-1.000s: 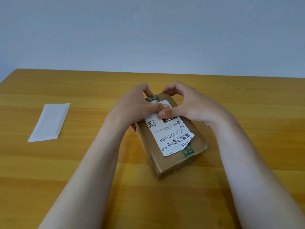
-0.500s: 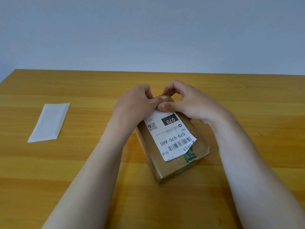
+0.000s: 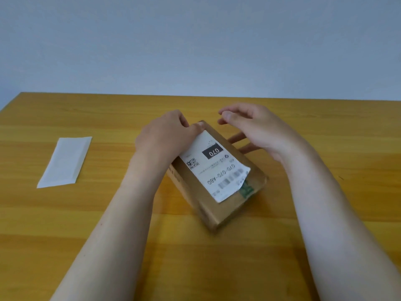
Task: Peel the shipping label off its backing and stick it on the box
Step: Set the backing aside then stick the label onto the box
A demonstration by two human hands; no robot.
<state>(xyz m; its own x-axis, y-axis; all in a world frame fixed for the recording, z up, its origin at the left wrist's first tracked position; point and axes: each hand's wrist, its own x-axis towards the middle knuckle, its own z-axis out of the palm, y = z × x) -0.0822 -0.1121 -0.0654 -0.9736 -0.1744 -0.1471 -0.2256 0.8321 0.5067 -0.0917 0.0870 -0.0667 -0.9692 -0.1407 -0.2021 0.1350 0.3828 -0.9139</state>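
Label (image 3: pixel 214 170) on box (image 3: pixel 217 213), edge under left grip (image 3: pixel 161 137) (right grip (image 3: pixel 256 131) apart)

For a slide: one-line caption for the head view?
Left hand grips the box, shipping label stuck on top; right hand hovers beside it; backing lies aside.
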